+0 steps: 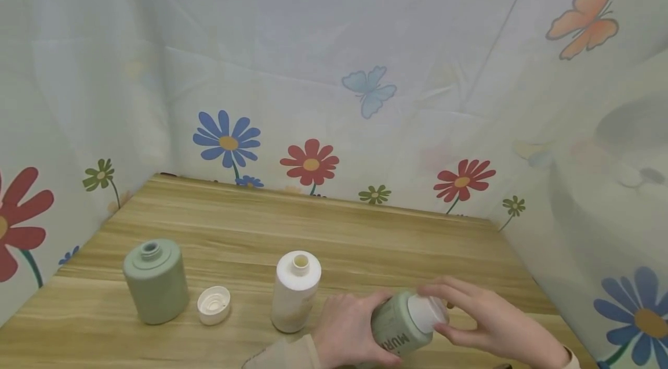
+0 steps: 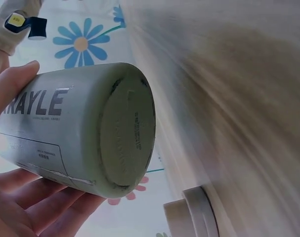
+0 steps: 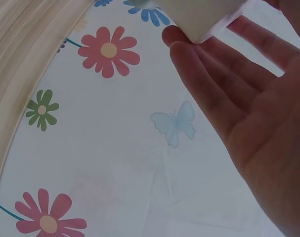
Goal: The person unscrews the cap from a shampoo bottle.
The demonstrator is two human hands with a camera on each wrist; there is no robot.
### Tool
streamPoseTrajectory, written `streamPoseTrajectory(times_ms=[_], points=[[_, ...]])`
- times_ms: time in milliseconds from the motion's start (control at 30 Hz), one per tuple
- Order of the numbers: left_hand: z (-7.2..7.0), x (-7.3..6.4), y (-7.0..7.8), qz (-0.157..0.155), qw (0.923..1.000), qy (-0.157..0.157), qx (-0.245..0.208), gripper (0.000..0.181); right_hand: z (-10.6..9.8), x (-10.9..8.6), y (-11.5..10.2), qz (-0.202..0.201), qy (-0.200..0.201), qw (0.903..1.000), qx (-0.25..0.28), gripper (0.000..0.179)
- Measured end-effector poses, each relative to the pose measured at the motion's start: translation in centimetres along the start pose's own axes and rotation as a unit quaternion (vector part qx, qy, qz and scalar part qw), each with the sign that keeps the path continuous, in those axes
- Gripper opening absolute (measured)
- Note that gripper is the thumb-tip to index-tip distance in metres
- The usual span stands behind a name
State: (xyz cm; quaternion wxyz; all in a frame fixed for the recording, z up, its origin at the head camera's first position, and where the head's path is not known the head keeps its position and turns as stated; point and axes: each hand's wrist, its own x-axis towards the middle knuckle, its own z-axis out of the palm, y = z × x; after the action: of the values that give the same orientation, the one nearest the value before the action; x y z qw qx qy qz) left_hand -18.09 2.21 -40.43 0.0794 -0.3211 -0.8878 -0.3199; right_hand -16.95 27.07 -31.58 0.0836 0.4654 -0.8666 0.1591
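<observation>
My left hand [image 1: 348, 328] grips a tilted green bottle [image 1: 395, 328] round its body. Dark lettering runs along its side, and its base faces the camera in the left wrist view. On the bottle's top end sits a white cap [image 1: 427, 312]. My right hand [image 1: 487, 317] holds that cap with its fingers along the far side and its thumb on the near side. In the right wrist view, the fingertips [image 3: 182, 49] touch the cap's edge. Left of my left hand, a white bottle [image 1: 296, 293] stands upright with its mouth uncovered.
Farther left, a second green bottle [image 1: 156, 285] stands uncapped beside a loose white cap [image 1: 214, 305], hollow side up. A pale round piece [image 2: 189, 215] with a wider base stands on the wooden table [image 1: 313, 218]. A flower-print curtain [image 1: 292, 38] borders the table.
</observation>
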Motion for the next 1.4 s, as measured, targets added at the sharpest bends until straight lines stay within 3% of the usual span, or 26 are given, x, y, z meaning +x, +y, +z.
streamPoseTrajectory(times_ms=[100, 200, 300, 367, 467, 700, 900, 1167, 1400], points=[[-0.1, 0.0, -0.1, 0.003, 1.0, 0.0, -0.002, 0.074, 0.0, 0.0, -0.1, 0.003, -0.011, 0.9998, 0.017, 0.051], [-0.1, -0.1, -0.2, 0.003, 1.0, 0.004, 0.002, 0.074, 0.0, 0.0, -0.4, 0.059, -0.028, 0.9974, 0.03, 0.052], [-0.1, -0.1, -0.2, 0.001, 1.0, 0.007, 0.006, 0.074, 0.0, 0.0, -0.6, 0.108, -0.027, 0.9938, 0.001, 0.053], [0.0, -0.1, -0.2, 0.001, 0.9999, 0.008, 0.008, 0.074, 0.0, 0.0, -0.7, 0.117, -0.02, 0.9924, -0.032, 0.054], [0.1, -0.2, -0.1, -0.001, 0.9999, 0.005, 0.009, 0.074, 0.1, -0.1, -0.6, 0.108, -0.013, 0.9919, -0.065, 0.052], [0.1, -0.2, -0.2, 0.007, 1.0, -0.005, 0.005, 0.074, 0.9, 0.0, -0.7, 0.097, -0.006, 0.9917, -0.084, 0.04], [0.0, -0.4, -0.2, 0.017, 0.9995, 0.013, 0.025, 0.075, 1.0, 0.1, -0.6, 0.07, 0.004, 0.9945, -0.077, 0.038], [0.1, -0.6, -0.2, 0.012, 0.9996, 0.008, 0.025, 0.075, 0.9, -0.3, -0.2, 0.013, 0.003, 0.998, -0.063, 0.05], [0.0, -0.6, 0.0, 0.011, 0.9997, 0.009, 0.017, 0.074, 1.0, -0.2, -0.4, 0.057, 0.015, 0.9973, -0.044, 0.054]])
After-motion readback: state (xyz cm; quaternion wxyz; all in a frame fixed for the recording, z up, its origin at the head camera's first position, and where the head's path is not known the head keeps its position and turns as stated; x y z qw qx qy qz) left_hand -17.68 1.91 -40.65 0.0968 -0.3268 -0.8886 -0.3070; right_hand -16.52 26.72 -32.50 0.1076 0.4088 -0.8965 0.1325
